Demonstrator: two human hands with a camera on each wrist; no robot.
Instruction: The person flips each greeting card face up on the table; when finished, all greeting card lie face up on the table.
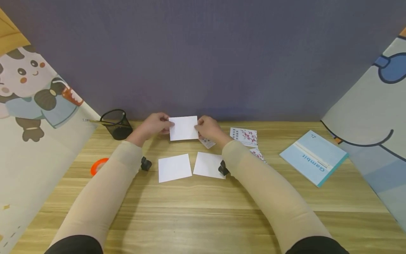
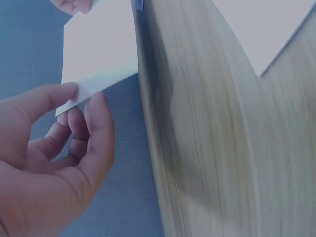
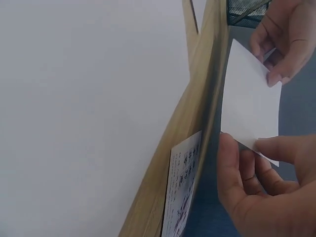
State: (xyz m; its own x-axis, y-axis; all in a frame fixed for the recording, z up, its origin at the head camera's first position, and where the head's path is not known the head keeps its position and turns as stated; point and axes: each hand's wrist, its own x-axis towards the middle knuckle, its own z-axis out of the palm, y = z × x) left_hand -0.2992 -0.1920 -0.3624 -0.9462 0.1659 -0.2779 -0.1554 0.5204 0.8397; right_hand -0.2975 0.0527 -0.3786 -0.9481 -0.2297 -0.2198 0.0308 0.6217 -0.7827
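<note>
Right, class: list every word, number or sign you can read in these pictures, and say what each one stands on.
"Gambit": on the light blue booklet, printed along its white stripe.
Flowered cards: rows of small print, too small to read.
White card held by the left hand and the right hand: blank.
Two white cards on the table: blank.

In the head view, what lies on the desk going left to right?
Orange tape roll → black mesh pen cup → left white square sheet → right white square sheet → floral card → blue Gambit booklet.
</note>
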